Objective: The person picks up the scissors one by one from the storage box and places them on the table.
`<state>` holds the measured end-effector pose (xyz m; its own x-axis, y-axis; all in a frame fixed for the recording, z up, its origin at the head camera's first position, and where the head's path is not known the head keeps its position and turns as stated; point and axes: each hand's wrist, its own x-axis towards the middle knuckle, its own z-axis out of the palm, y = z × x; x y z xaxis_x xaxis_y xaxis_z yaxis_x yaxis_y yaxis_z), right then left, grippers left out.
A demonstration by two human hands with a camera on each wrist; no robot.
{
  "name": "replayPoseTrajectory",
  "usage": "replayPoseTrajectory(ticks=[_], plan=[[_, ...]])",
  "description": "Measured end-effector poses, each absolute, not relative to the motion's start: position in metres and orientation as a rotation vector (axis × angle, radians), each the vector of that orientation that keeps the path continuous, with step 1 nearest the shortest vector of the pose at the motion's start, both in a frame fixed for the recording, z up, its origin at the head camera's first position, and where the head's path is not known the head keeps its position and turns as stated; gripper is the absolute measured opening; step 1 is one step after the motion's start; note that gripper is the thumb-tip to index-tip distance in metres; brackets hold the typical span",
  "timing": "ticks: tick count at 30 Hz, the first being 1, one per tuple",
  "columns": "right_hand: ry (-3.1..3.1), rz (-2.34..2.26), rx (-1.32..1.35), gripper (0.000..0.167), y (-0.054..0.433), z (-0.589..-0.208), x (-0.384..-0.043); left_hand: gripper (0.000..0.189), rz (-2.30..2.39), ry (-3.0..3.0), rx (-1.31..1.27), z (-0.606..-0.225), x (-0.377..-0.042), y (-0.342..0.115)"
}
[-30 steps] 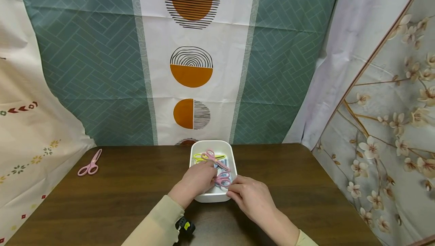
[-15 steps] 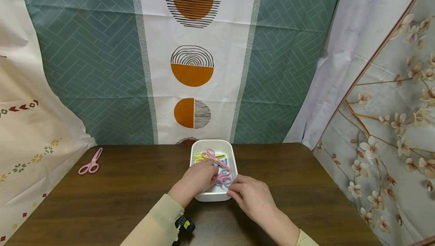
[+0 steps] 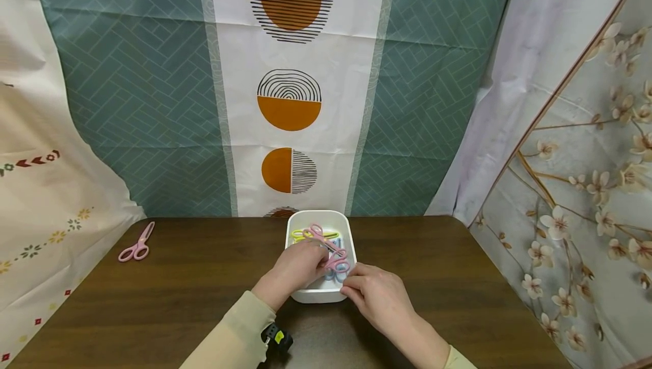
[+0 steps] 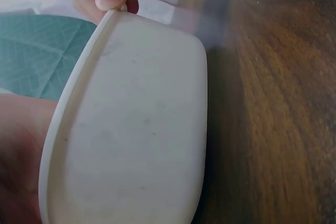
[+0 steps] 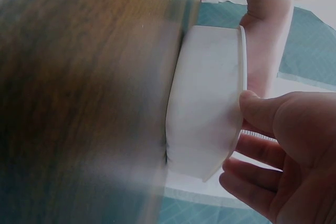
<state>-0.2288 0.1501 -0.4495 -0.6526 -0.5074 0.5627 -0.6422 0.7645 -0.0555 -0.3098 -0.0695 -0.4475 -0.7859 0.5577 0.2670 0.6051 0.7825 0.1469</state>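
Note:
A white plastic tray (image 3: 318,296) stands on the table in the head view, with several child-size scissors inside. My left hand (image 3: 297,264) reaches in over its left side, fingers curled down at a pair of pink scissors (image 3: 337,261) whose handles stick out to the right; the fingertips are mostly hidden behind the hand. Pink scissors (image 3: 313,233) and yellow-green scissors (image 3: 331,235) lie farther back, and light blue handles (image 3: 340,277) show beneath. My right hand (image 3: 377,295) pinches the tray's front right rim; in the right wrist view its thumb (image 5: 254,106) presses the outer wall.
Another pair of pink scissors (image 3: 136,247) lies on the dark wooden table (image 3: 204,256) near its left edge. Patterned cloths hang behind the table and at both sides. A black strap device (image 3: 277,337) sits at the left wrist.
The pink scissors at my left hand have shifted slightly back and to the right, uncovering more of the blue handles. My right hand keeps its hold on the rim.

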Motion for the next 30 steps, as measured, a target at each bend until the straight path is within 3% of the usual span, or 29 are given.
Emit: replayPoseTrajectory(ticks=[30], plan=[[-2.444,0.336,0.852,0.01,0.151,-0.45,-0.228,0.017,-0.413,-2.674,-0.858,-0.424,-0.301,-0.072]])
